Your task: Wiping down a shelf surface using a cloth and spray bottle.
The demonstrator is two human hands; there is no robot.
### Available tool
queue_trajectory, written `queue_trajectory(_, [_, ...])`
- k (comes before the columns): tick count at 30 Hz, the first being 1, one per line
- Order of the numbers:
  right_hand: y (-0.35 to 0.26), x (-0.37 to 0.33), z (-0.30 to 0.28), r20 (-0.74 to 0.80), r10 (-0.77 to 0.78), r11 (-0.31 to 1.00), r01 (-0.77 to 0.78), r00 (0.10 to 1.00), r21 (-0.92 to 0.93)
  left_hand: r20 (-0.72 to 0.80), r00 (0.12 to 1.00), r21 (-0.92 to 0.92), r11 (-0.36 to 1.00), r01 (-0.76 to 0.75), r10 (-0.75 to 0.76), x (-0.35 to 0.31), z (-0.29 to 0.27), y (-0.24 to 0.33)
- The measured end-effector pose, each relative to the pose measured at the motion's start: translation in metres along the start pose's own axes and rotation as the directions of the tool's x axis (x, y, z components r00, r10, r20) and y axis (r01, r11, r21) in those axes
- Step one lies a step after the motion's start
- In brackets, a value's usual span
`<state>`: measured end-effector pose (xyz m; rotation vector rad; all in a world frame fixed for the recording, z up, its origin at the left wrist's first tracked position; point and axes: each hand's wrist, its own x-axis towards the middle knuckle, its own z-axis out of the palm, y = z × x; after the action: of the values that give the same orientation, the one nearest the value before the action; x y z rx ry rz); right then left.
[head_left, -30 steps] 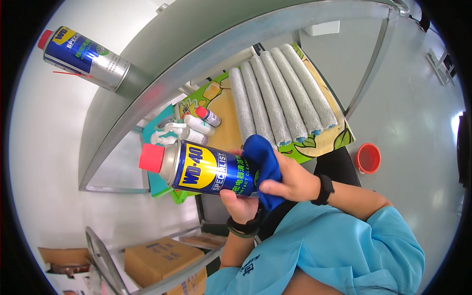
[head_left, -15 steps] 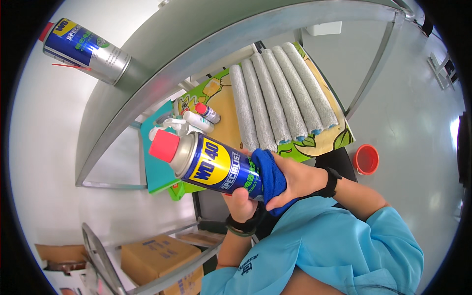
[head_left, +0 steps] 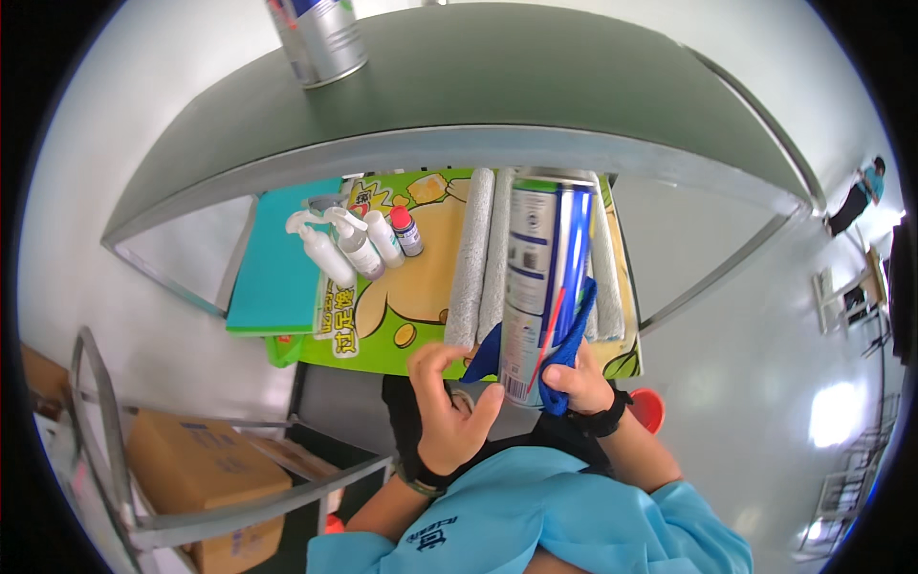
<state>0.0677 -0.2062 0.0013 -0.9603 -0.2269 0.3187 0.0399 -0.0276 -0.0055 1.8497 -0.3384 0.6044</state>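
Note:
A blue and silver-white aerosol spray can (head_left: 531, 277) stands nearly upright in front of me, with a thin red straw along its side. My right hand (head_left: 583, 383) grips its lower part through a blue cloth (head_left: 572, 356), thumb in front. The can's red cap is not visible now. Just left of the can's lower end is my left hand (head_left: 448, 411), its thumb and fingers apart and holding nothing. The left thumb tip comes close to the can; whether it touches, I cannot tell.
A grey-green shelf (head_left: 535, 67) with a metal edge carries another spray can (head_left: 325, 43). Below, a patterned mat (head_left: 421, 287) holds grey fluffy rollers (head_left: 470, 258), spray bottles (head_left: 330, 256) and a small red-capped can (head_left: 407, 234). Cardboard box (head_left: 206, 478) lower left; red bucket (head_left: 648, 409) right.
The spray can has swung from a leftward slant to nearly upright, showing its other side. My left hand has let go of it. The view has shifted, with the shelf now level.

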Motion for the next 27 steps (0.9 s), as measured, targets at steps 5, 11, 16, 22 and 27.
queue_trajectory(5, [0.014,-0.004,-0.007,0.01,0.013,1.0,-0.013,1.0,0.008,0.243,0.967,-0.028,0.996,0.082,-0.073,-0.016,-0.003,0.0])
queue_trajectory(11, [0.05,-0.008,0.001,-0.111,0.001,0.999,0.004,0.994,0.051,0.252,0.952,0.044,0.984,0.17,-0.176,-0.02,-0.004,0.002])
queue_trajectory(16, [0.057,-0.013,0.012,-0.167,0.035,0.995,-0.018,0.985,0.099,0.413,0.861,-0.147,0.911,0.385,-0.297,-0.014,-0.002,-0.005])
queue_trajectory(22, [0.042,-0.005,-0.001,-0.128,-0.036,0.995,0.047,0.991,0.083,0.615,0.723,-0.234,0.803,0.548,-0.314,-0.012,-0.011,-0.017])
queue_trajectory(27, [0.014,0.003,-0.038,-0.051,-0.122,0.973,0.13,0.991,0.19,0.825,0.551,-0.492,0.32,0.81,-0.126,-0.031,-0.011,-0.038])
